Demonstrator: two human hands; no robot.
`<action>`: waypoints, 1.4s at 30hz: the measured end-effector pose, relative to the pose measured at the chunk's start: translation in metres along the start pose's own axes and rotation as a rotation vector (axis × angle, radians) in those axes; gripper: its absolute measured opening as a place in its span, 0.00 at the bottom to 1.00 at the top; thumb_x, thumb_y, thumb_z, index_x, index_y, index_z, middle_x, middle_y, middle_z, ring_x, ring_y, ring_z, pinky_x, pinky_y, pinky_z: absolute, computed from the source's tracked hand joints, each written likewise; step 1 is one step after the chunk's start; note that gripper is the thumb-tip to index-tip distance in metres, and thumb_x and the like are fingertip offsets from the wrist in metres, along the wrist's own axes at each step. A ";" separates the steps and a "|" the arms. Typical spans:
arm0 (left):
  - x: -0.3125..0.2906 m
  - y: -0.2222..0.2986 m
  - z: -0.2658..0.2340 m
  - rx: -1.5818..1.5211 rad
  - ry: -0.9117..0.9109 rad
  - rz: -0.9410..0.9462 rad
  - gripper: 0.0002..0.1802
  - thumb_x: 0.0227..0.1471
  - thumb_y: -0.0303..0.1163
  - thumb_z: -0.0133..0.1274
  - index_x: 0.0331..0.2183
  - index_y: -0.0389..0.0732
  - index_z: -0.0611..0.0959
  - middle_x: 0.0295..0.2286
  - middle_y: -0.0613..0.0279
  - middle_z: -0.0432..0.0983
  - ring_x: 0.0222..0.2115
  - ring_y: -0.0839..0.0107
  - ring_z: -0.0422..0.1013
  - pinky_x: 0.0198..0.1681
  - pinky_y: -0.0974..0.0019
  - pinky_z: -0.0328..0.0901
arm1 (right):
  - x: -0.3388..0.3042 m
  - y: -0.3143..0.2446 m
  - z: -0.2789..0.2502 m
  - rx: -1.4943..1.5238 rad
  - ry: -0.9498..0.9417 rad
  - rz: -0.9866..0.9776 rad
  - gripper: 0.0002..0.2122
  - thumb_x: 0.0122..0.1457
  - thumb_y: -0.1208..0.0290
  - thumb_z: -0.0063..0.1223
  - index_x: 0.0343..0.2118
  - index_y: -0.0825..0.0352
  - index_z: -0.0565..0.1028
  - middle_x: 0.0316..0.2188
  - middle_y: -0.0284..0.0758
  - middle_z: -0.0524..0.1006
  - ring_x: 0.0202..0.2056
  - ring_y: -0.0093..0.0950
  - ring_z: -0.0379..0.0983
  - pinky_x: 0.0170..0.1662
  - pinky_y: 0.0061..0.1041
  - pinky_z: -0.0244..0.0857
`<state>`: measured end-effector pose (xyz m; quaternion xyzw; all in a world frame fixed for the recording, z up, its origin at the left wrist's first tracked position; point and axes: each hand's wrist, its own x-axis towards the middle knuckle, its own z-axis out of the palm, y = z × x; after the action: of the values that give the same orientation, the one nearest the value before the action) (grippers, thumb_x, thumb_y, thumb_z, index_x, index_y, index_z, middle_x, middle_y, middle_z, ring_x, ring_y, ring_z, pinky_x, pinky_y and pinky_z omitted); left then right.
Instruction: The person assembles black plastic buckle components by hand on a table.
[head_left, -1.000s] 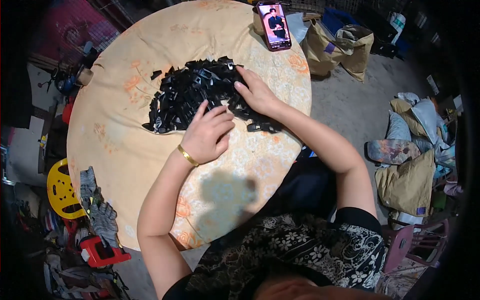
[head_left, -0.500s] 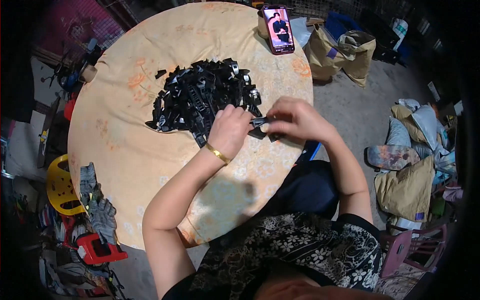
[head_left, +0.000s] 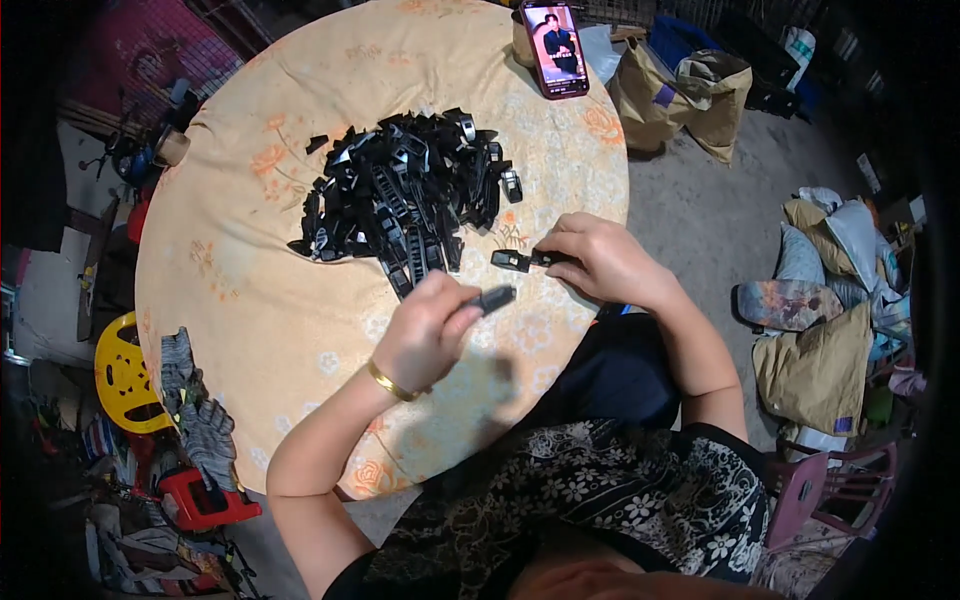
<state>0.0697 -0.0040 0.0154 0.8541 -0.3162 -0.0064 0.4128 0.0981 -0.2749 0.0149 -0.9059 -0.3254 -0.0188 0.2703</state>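
Note:
My left hand (head_left: pixel 428 322) is closed round a long dark plastic piece (head_left: pixel 496 299), whose blunt end sticks out past the thumb toward the right. It is raised over the near part of the cloth-covered round table (head_left: pixel 300 400). To its right, my right hand (head_left: pixel 605 262) rests at the table's right side, thumb and fingers pinched on a small black plastic piece (head_left: pixel 541 259), mostly hidden by the fingertips. Just left of those fingertips lies a black part with a shiny middle (head_left: pixel 511 261). Beyond both hands is a heap of black plastic parts (head_left: pixel 400 180), some with silvery faces.
A phone (head_left: pixel 556 50) stands propped at the far right table edge, its screen lit. Grey knitted gloves (head_left: pixel 205 420) hang over the left edge, near a yellow stool (head_left: pixel 128 375) and a red stool (head_left: pixel 205 500). Brown sacks (head_left: pixel 680 95) and a purple chair (head_left: pixel 800 500) stand on the right.
My hands have parted. The left has moved toward me and left, carrying the long dark piece; the right has lowered slightly. A black part now shows on the cloth beside it.

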 end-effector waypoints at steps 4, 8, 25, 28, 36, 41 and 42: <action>-0.010 0.008 0.011 0.292 0.081 0.051 0.08 0.47 0.24 0.56 0.34 0.35 0.81 0.29 0.53 0.70 0.32 0.56 0.67 0.38 0.61 0.64 | 0.007 -0.011 0.005 0.160 0.110 -0.135 0.10 0.54 0.73 0.54 0.39 0.69 0.76 0.31 0.42 0.73 0.35 0.42 0.71 0.40 0.35 0.66; -0.007 0.007 0.000 0.235 0.070 -0.016 0.11 0.43 0.27 0.60 0.33 0.36 0.82 0.29 0.54 0.71 0.31 0.56 0.68 0.37 0.60 0.64 | 0.007 -0.032 0.013 0.413 -0.008 -0.069 0.10 0.59 0.69 0.49 0.40 0.68 0.74 0.32 0.44 0.75 0.35 0.44 0.73 0.39 0.37 0.66; -0.011 -0.001 0.004 0.200 0.098 -0.006 0.09 0.38 0.22 0.61 0.29 0.36 0.82 0.25 0.54 0.73 0.28 0.56 0.70 0.31 0.60 0.66 | 0.004 -0.024 0.023 0.429 -0.056 0.003 0.11 0.50 0.73 0.61 0.37 0.69 0.78 0.26 0.41 0.76 0.30 0.39 0.74 0.34 0.31 0.68; -0.009 0.001 0.003 0.206 0.085 -0.003 0.09 0.38 0.23 0.61 0.29 0.35 0.82 0.25 0.55 0.73 0.28 0.56 0.70 0.31 0.60 0.66 | 0.007 -0.024 0.032 0.516 0.074 -0.006 0.10 0.52 0.72 0.60 0.37 0.69 0.79 0.25 0.41 0.76 0.29 0.39 0.73 0.33 0.31 0.67; -0.009 0.000 0.004 0.183 0.106 0.003 0.10 0.38 0.23 0.62 0.29 0.35 0.82 0.25 0.55 0.73 0.27 0.57 0.71 0.31 0.61 0.66 | 0.012 -0.043 0.037 0.098 0.185 -0.238 0.13 0.45 0.71 0.64 0.35 0.68 0.78 0.31 0.37 0.74 0.33 0.36 0.72 0.34 0.31 0.67; -0.011 -0.003 0.004 0.191 0.096 -0.028 0.10 0.37 0.24 0.63 0.28 0.35 0.83 0.24 0.55 0.74 0.27 0.57 0.71 0.32 0.60 0.67 | 0.010 -0.034 0.023 0.056 0.113 -0.173 0.13 0.43 0.71 0.64 0.34 0.68 0.79 0.28 0.35 0.73 0.31 0.36 0.70 0.34 0.30 0.66; -0.012 -0.006 0.006 0.174 0.113 -0.014 0.10 0.36 0.24 0.63 0.28 0.35 0.83 0.24 0.55 0.74 0.27 0.57 0.71 0.32 0.60 0.67 | 0.009 -0.033 0.021 0.037 0.086 -0.139 0.13 0.43 0.72 0.64 0.34 0.67 0.79 0.28 0.35 0.73 0.31 0.35 0.70 0.33 0.30 0.66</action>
<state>0.0620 0.0009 0.0037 0.8880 -0.2856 0.0665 0.3542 0.0825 -0.2383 0.0143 -0.8745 -0.3757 -0.0703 0.2986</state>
